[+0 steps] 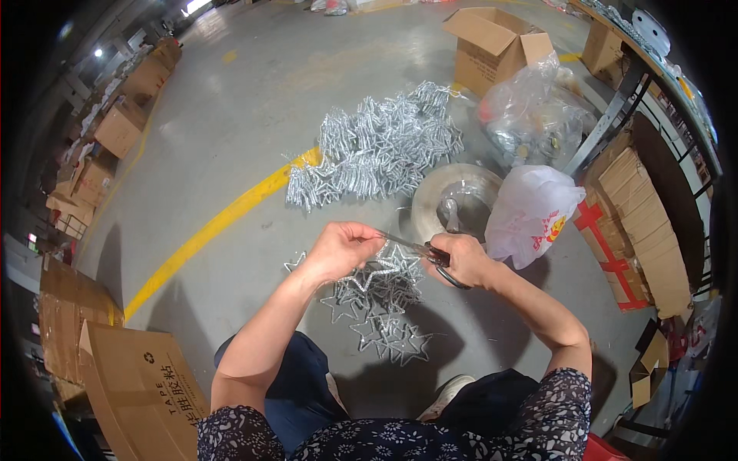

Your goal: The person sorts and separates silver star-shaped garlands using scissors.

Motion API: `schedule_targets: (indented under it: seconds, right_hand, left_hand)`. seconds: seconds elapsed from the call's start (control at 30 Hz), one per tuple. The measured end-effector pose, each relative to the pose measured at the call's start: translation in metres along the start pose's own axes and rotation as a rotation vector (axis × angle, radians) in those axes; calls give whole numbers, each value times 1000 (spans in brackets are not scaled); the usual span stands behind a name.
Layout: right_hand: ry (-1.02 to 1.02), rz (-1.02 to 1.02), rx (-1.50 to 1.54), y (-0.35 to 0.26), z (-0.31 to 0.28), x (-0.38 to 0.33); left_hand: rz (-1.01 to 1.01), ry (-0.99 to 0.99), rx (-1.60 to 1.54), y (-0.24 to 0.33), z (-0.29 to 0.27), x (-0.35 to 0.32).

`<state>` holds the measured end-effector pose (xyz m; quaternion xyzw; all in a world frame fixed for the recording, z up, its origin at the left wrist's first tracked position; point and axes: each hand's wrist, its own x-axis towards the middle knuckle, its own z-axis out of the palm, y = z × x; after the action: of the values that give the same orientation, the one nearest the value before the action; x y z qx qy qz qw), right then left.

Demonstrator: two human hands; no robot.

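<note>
My right hand (459,260) is closed around a pair of black-handled scissors (415,247), whose blades point left. Close to the blade tips, the thumb and fingers of my left hand (346,250) are pinched together; what lies between them is too small to make out. Silver tinsel star outlines (390,338) lie in a loose heap on the floor below both hands. One star (361,278) appears right under my left fingers, and I cannot tell whether it hangs from them. Beyond my hands spreads a large pile of silver stars (377,150), bunched in rows.
A coil of clear line or tubing (430,201) lies right of the pile, beside a white plastic bag (534,211). Behind stand a clear bag (530,115) and an open carton (492,58). A carton (142,392) is at lower left; flattened cardboard (634,223) leans at right.
</note>
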<state>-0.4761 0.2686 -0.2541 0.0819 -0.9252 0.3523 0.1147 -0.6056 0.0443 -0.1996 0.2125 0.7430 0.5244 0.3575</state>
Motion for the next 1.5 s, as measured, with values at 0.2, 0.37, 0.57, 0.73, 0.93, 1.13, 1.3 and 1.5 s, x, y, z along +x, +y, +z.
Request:
schedule_targets:
  seconds: [0.2, 0.37, 0.57, 0.73, 0.93, 1.13, 1.3, 1.5]
  right_hand:
    - [-181, 211, 104, 4, 6, -12]
    - [-130, 250, 75, 11, 11, -17]
    - [13, 303, 29, -16, -5, -8]
    - [38, 258, 55, -32, 2, -7]
    - [36, 298, 46, -29, 4, -5]
    - [-51, 341, -40, -24, 5, -4]
    - [-63, 383, -21, -25, 4, -5]
    - [37, 305, 36, -24, 6, -6]
  left_hand:
    - [-49, -52, 18, 3, 2, -2]
    - [-1, 37, 15, -1, 1, 1]
    - [180, 347, 96, -16, 3, 6]
    - [256, 459, 13, -12, 13, 7]
    - [380, 524, -24, -16, 22, 7]
    - [524, 580, 202, -18, 24, 7]
    - [557, 601, 269, -10, 29, 4]
    - [538, 602, 266, -9, 30, 5]
